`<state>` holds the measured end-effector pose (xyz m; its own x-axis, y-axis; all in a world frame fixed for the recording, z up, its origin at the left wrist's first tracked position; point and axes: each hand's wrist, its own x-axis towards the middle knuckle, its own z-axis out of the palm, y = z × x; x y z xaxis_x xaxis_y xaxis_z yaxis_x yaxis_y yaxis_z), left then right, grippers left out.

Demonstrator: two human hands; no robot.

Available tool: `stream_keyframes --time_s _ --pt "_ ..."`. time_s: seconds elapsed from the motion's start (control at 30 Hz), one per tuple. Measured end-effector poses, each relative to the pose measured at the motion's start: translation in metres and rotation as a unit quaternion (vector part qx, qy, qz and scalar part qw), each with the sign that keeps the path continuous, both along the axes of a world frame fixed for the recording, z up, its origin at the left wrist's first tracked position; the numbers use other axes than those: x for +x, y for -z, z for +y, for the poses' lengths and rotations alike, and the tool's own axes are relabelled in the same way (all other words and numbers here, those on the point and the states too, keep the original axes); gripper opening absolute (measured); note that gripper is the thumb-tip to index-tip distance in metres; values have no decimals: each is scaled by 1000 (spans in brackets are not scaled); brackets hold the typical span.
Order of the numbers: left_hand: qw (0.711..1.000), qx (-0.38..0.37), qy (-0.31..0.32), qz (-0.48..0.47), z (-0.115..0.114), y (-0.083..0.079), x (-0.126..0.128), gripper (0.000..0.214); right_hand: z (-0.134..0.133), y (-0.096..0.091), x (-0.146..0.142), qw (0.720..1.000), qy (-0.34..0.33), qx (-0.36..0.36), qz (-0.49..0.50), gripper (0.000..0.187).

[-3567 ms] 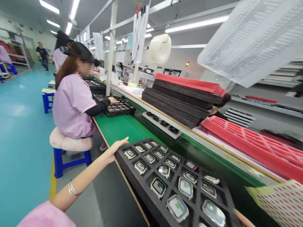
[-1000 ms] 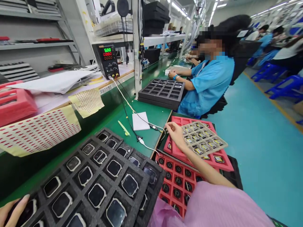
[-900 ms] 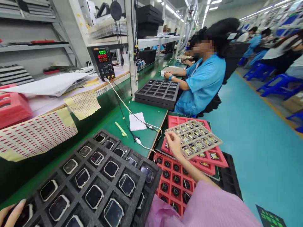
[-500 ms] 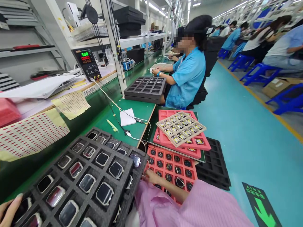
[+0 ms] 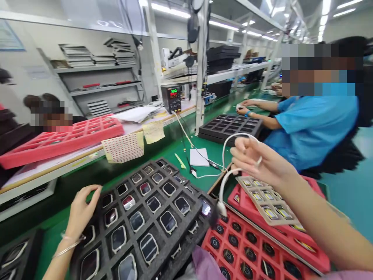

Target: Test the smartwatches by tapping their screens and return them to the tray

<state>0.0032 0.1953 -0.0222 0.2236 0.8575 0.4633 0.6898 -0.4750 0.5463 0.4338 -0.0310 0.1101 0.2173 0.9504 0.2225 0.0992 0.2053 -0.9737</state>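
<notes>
My right hand [image 5: 253, 157] is raised over the right side of the bench, fingers curled around a white cable [image 5: 223, 184]. The cable loops above the hand, and its lower end hangs down to a blurred dark piece beside the tray. My left hand [image 5: 83, 206] is at the left edge of a black foam tray [image 5: 159, 223], thumb and fingers bent together on that edge. Square smartwatches [image 5: 168, 221] with pale frames and dark screens sit face up in the tray's compartments. Under it lies a second foam tray, with a watch [image 5: 205, 208] showing a lit screen.
A red foam tray [image 5: 214, 254] of round black parts stands at lower right. Above it are red trays and a beige tray [image 5: 269, 202]. A power supply [image 5: 171, 99], white paper [image 5: 199, 156] and green pen [image 5: 180, 160] are further back. A co-worker in blue [image 5: 314, 128] sits at right.
My right hand has risen from beside the red tray, bringing the white cable up. The view has swung left, and more of my left hand shows at the black tray's edge.
</notes>
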Motion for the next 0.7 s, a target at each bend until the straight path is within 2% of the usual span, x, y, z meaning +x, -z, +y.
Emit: stream_keyframes --time_s 0.1,0.17,0.2,0.23,0.3,0.33,0.37,0.4,0.47,0.53,0.6,0.63,0.7 --pt "993 -74 82 -44 -37 -23 10 39 57 -31 -53 974 -164 85 133 21" --pt "980 -119 136 -77 -62 -36 20 38 96 -35 -90 953 -235 79 172 18" --pt "953 -183 188 -151 -73 -40 25 39 115 -31 -108 944 -260 70 192 19" --pt "914 -245 228 -228 -82 -43 30 41 132 -24 -126 935 -280 58 210 21" --pt "803 -355 273 -393 -90 -41 38 56 158 -1 -161 919 -305 27 247 26" --pt "744 -400 265 -465 -88 -38 39 61 166 13 -177 914 -324 6 244 28" --pt "698 -419 234 -531 -84 -34 39 60 170 28 -193 909 -345 -15 235 29" --pt "667 -421 195 -583 -77 -28 37 53 170 43 -208 902 -366 -40 225 30" --pt "656 -382 137 -636 -60 -16 26 34 161 72 -230 886 -405 -94 205 33" --pt "663 -336 100 -662 -47 -5 10 20 149 93 -239 877 -417 -153 182 24" --pt "672 -307 79 -670 -40 3 -7 16 145 105 -235 893 -347 -253 131 33" --pt "678 -298 74 -668 -38 6 -15 18 149 108 -229 892 -330 -296 94 38" --pt "693 -289 71 -656 -38 9 -27 25 167 107 -213 904 -287 -316 24 38"
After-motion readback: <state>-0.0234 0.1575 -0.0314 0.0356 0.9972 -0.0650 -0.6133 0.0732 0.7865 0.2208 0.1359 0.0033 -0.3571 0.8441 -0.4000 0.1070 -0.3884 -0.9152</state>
